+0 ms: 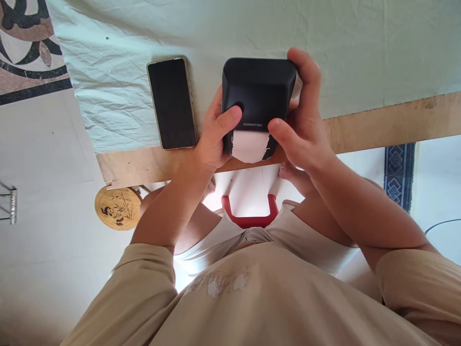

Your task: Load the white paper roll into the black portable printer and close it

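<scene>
A black label printer [259,91] with "NIIMBOT" lettering is held up over the table's near edge. From its near side a strip of white label paper [250,145] sticks out, with a torn edge. My left hand [219,129] grips the printer's left side, thumb on top. On the right, my right hand [306,115] wraps round the other side, its thumb by the paper slot and its index finger at the far corner. Both palms' inner sides and the printer's underside are hidden. Left of my left hand lies a smartphone [172,103] with a dark screen.
A pale green cloth [360,53] covers the table, leaving a bare wooden edge [389,115] at the front. Below it, a round wooden stool [118,207] with a panda picture stands at left. A red U-shaped part [248,221] shows between my legs.
</scene>
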Tool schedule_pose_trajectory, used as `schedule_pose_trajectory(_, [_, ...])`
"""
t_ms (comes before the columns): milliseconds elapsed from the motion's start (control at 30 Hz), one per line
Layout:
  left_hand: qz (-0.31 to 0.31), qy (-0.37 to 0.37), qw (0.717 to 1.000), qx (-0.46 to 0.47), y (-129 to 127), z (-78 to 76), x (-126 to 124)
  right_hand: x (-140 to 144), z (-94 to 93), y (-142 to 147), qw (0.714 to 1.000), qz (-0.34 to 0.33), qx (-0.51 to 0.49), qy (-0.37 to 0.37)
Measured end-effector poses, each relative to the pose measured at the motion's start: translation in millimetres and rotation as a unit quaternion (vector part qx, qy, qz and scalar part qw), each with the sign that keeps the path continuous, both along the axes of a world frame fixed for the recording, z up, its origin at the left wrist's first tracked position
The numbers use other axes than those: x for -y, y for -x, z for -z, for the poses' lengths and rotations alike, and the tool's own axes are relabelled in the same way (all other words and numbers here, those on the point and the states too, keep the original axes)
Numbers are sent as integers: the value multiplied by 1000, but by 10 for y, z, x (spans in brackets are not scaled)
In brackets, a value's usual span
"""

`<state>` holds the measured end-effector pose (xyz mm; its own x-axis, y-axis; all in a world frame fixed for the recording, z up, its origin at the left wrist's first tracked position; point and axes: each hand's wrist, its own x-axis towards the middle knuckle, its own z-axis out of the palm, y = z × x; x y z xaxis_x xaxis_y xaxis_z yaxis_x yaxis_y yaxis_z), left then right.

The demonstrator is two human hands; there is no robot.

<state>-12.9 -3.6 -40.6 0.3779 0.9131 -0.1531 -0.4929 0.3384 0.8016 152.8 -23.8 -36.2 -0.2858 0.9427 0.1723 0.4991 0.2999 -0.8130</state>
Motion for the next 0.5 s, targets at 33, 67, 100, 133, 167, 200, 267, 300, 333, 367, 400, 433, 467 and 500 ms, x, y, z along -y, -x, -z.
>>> schedule_pose_trajectory(33, [2, -7, 1000, 4, 0, 3, 0, -7, 26, 7, 999, -3, -33, 19])
schedule_pose_trajectory(67, [1, -13, 1000, 7, -2, 7, -1, -16, 49, 14, 998, -7, -60, 37])
schedule_pose_trajectory(100, [-2, -17, 1000, 8, -5, 12, -3, -27, 69, 20, 996, -8, -80, 49])
schedule_pose_trajectory(133, [-6, -20, 1000, 6, -9, 17, -4, -38, 85, 25, 994, -7, -91, 54])
schedule_pose_trajectory(167, [-9, -23, 1000, 2, -15, 23, -5, -50, 97, 29, 994, -3, -98, 54])
schedule_pose_trajectory(200, [-13, -24, 1000, 1, -21, 28, -6, -60, 105, 33, 994, 0, -101, 50])
schedule_pose_trajectory(267, [-20, -26, 999, 6, -33, 36, -4, -72, 111, 42, 994, 8, -102, 42])
schedule_pose_trajectory(300, [-24, -24, 999, 10, -38, 39, -1, -73, 109, 47, 994, 9, -101, 40])
schedule_pose_trajectory(333, [-28, -18, 999, 11, -39, 39, 3, -71, 105, 54, 994, 10, -102, 38])
schedule_pose_trajectory(367, [-32, -8, 999, 10, -38, 38, 8, -68, 100, 60, 994, 10, -104, 37])
schedule_pose_trajectory(400, [-34, 4, 999, 7, -36, 36, 14, -64, 94, 67, 994, 10, -105, 36])
schedule_pose_trajectory(433, [-34, 14, 999, 2, -32, 30, 20, -60, 90, 73, 994, 10, -104, 35])
schedule_pose_trajectory(467, [-35, 23, 999, -2, -29, 23, 25, -56, 86, 78, 994, 13, -100, 33])
schedule_pose_trajectory(500, [-35, 27, 999, -4, -29, 12, 31, -54, 85, 82, 995, 17, -93, 31])
